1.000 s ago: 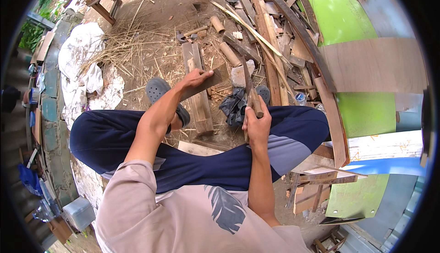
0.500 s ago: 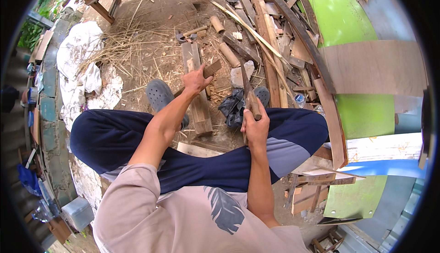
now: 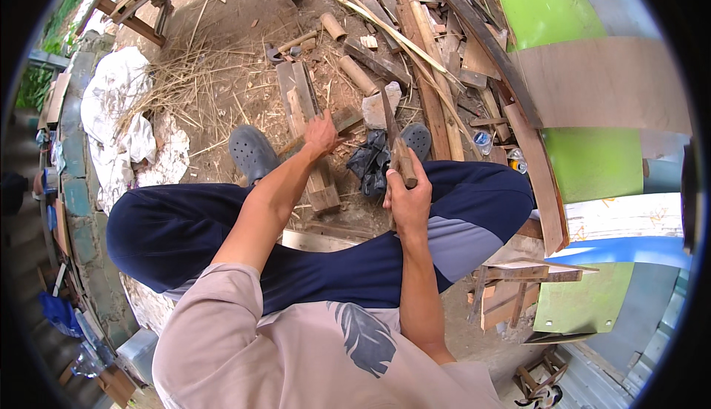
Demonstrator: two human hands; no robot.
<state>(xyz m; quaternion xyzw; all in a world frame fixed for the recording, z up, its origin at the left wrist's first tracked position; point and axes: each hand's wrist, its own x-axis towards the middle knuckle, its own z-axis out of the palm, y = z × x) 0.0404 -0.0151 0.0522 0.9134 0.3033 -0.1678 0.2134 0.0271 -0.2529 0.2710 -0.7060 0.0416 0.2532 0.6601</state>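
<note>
A seated person looks down at their own lap: a pale pink shirt (image 3: 296, 350) with a dark feather print fills the lower edge, and dark blue trousers (image 3: 185, 231) spread across both bent knees. 2 bare forearms reach up from 6 o'clock.

The right hand (image 3: 406, 194), just above the right knee, is wrapped tight around the wooden handle of a long blade (image 3: 392, 131) that points toward 12 o'clock. The left hand (image 3: 320, 133) lies farther out, fingers closed on a thin stick (image 3: 296, 142) that slants toward 8 o'clock. The stick rests across a thick upright wooden block (image 3: 311, 150) standing on the ground between the feet.

Grey clogs sit on both feet: the left clog (image 3: 252, 153) at 9 o'clock of the block, the right clog (image 3: 416, 139) just beside the blade. A crumpled black cloth (image 3: 370, 163) lies between block and right hand.

Beyond, the dirt floor (image 3: 244, 31) is littered with dry straw (image 3: 192, 83), short bamboo sections (image 3: 359, 76) and a grey stone (image 3: 378, 109). At 1 o'clock, long planks and bamboo poles (image 3: 429, 46) lean in a pile against a bright green panel (image 3: 548, 9). At 10 o'clock, white sacks (image 3: 111, 113) lie crumpled beside a low wall.
</note>
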